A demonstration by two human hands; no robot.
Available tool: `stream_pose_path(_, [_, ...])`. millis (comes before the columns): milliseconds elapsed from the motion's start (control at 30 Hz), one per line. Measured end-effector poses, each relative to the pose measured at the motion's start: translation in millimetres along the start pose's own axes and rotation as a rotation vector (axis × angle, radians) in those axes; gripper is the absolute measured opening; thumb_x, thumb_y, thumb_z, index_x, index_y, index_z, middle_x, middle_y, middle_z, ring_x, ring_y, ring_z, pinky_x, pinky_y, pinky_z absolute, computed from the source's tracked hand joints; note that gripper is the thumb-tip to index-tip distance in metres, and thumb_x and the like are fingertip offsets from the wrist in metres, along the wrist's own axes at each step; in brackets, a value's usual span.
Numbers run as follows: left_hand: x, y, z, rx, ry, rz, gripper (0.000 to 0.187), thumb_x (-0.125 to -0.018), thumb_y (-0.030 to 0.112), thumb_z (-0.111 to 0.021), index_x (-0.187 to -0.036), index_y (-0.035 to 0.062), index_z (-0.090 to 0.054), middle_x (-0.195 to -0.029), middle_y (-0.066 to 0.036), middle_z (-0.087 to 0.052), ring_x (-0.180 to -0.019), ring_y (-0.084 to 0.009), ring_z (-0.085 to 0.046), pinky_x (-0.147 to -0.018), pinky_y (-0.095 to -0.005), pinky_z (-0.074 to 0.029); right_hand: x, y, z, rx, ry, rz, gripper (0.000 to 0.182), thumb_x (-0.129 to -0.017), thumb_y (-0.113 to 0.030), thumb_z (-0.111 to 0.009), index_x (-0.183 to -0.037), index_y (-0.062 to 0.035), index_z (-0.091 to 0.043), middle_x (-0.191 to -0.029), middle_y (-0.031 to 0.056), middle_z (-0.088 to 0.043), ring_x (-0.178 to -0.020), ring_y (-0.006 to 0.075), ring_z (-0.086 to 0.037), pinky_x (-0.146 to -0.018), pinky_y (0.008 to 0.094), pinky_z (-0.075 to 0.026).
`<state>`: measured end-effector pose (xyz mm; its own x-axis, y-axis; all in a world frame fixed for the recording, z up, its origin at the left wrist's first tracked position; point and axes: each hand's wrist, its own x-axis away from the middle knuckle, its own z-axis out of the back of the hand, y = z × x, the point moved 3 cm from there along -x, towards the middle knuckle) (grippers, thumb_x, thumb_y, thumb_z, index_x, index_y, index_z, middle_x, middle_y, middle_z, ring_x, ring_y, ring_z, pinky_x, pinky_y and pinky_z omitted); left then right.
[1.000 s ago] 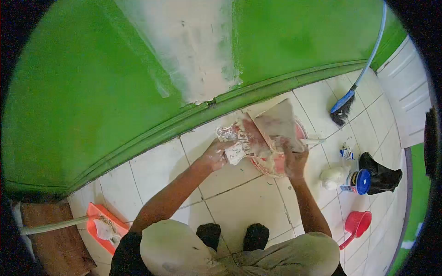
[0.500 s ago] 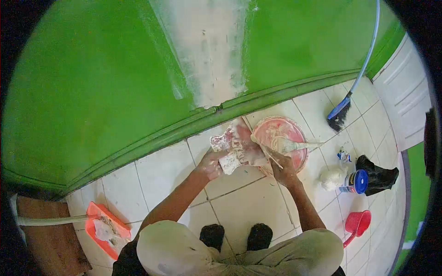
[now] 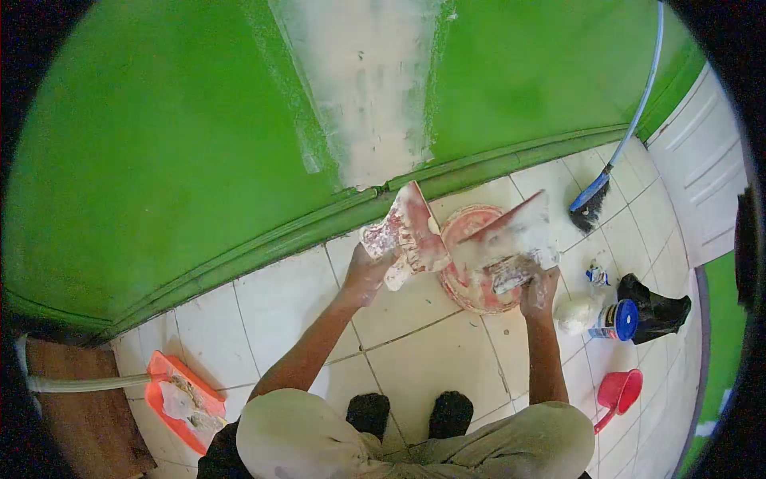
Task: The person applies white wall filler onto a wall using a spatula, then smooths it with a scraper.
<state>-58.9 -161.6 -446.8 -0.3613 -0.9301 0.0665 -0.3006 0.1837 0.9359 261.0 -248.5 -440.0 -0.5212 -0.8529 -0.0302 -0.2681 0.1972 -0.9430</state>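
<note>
My left hand [image 3: 369, 275] is closed on a red plastic putty spreader [image 3: 416, 215] whose surface is smeared with white filler. In my right hand [image 3: 541, 289] is a plastering trowel [image 3: 519, 231], gripped by its filler-caked handle, its flat blade angled up and coated whitish. The trowel is over a round reddish tub [image 3: 461, 291] with filler on its rim and inside; the blade hides much of the tub. The spreader's edge lies just left of the tub. Ahead is a green wall [image 3: 191, 160] with a broad whitish filled strip [image 3: 371, 88].
A broom [image 3: 590, 195] leans at the right. Nearby are a blue-lidded container [image 3: 618, 319], a white bag [image 3: 576, 315], a black plastic bag [image 3: 654, 307] and a pink dipper [image 3: 618, 391]. An orange dustpan [image 3: 171, 423] with debris lies at the left on the tiles.
The trowel, earlier seen edge-on against the spreader, has moved right with my right hand and turned over the tub. The spreader has turned slightly in my left hand. The tool in the tub is now covered.
</note>
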Motion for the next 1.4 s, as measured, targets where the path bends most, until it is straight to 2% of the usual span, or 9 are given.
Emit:
stream_pose_path(200, [2.6,-14.6,1.4,-0.168,0.065,-0.089,0.041,-0.086,0.012,-0.067,-0.123,0.0022,-0.052,-0.113,-0.004,-0.060,-0.093,-0.0136,-0.059,-0.083,-0.0312,-0.049,-9.2,61.5,48.8,0.456,0.108,0.156,0.035,-0.075,-0.007,-0.066,-0.106,0.0003,-0.051,-0.093,0.0063,-0.059,-0.081,0.0167,-0.059,-0.066,0.0307,-0.050])
stream_pose_path(300, [9.2,-31.3,9.5,0.035,0.052,0.046,0.042,-0.086,0.008,-0.065,-0.125,0.0027,-0.050,-0.114,-0.006,-0.060,-0.097,-0.0163,-0.061,-0.085,-0.0335,-0.052,2.2,30.7,27.3,0.240,0.237,-0.095,0.030,-0.074,-0.009,-0.067,-0.100,-0.0011,-0.054,-0.086,0.0027,-0.059,-0.074,0.0146,-0.058,-0.063,0.0297,-0.048])
stream_pose_path(533, [12.1,-51.5,17.2,0.388,0.009,0.180,0.042,-0.085,0.003,-0.063,-0.124,0.0056,-0.049,-0.114,-0.007,-0.061,-0.101,-0.0196,-0.064,-0.086,-0.0371,-0.056,-16.4,88.7,88.0,0.332,-0.030,-0.373,0.019,-0.075,-0.010,-0.066,-0.093,-0.0054,-0.060,-0.078,0.0003,-0.063,-0.065,0.0116,-0.060,-0.056,0.0273,-0.049])
stream_pose_path(633, [13.7,-46.3,13.8,0.382,-0.024,0.194,0.043,-0.084,0.002,-0.063,-0.124,0.0049,-0.049,-0.115,-0.008,-0.061,-0.102,-0.0199,-0.064,-0.087,-0.0374,-0.056,-16.5,90.2,91.3,0.648,0.004,-0.198,0.027,-0.077,-0.010,-0.064,-0.103,-0.0020,-0.060,-0.093,0.0068,-0.066,-0.082,0.0177,-0.064,-0.069,0.0323,-0.052])
stream_pose_path(700, [13.2,-47.5,12.9,0.383,-0.031,0.199,0.043,-0.084,0.002,-0.063,-0.124,0.0044,-0.049,-0.114,-0.008,-0.061,-0.101,-0.0203,-0.064,-0.087,-0.0381,-0.055,9.0,39.9,32.9,1.377,0.148,0.292,0.037,-0.077,-0.003,-0.060,-0.113,0.0018,-0.056,-0.116,0.0163,-0.058,-0.103,0.0281,-0.057,-0.087,0.0409,-0.047])
stream_pose_path(867, [7.8,-42.1,9.0,0.494,-0.132,0.243,0.046,-0.081,0.002,-0.064,-0.125,0.0031,-0.049,-0.112,-0.010,-0.062,-0.100,-0.0228,-0.064,-0.087,-0.0404,-0.055,26.5,46.5,-39.4,0.884,-0.535,0.459,0.046,-0.083,-0.012,-0.056,-0.127,-0.0005,-0.052,-0.135,0.0199,-0.048,-0.127,0.0344,-0.044,-0.108,0.0436,-0.031])
stream_pose_path(1033, [6.3,-41.4,15.5,0.640,-0.327,0.428,0.052,-0.082,0.007,-0.062,-0.132,0.0029,-0.045,-0.119,-0.015,-0.059,-0.104,-0.0311,-0.062,-0.087,-0.0545,-0.053,12.9,33.8,-89.9,0.840,-0.692,0.342,0.031,-0.088,-0.015,-0.054,-0.116,-0.0010,-0.057,-0.139,0.0198,-0.044,-0.129,0.0369,-0.041,-0.109,0.0454,-0.029])
stream_pose_path(1300, [8.8,-40.9,19.7,0.722,-0.313,0.511,0.052,-0.083,0.007,-0.061,-0.132,0.0024,-0.045,-0.122,-0.016,-0.058,-0.105,-0.0323,-0.062,-0.086,-0.0559,-0.052,18.7,50.8,-100.7,0.373,-0.797,-0.060,0.042,-0.085,-0.012,-0.057,-0.127,-0.0093,-0.057,-0.137,0.0164,-0.047,-0.134,0.0302,-0.035,-0.110,0.0449,-0.028])
stream_pose_path(1400, [9.8,-54.3,25.4,0.764,-0.277,0.531,0.051,-0.083,0.007,-0.061,-0.131,0.0015,-0.047,-0.123,-0.017,-0.057,-0.106,-0.0330,-0.061,-0.087,-0.0569,-0.051,24.4,55.5,-97.7,0.596,-0.821,0.034,0.042,-0.082,-0.009,-0.058,-0.123,-0.0093,-0.058,-0.130,0.0135,-0.053,-0.131,0.0280,-0.039,-0.109,0.0425,-0.029])
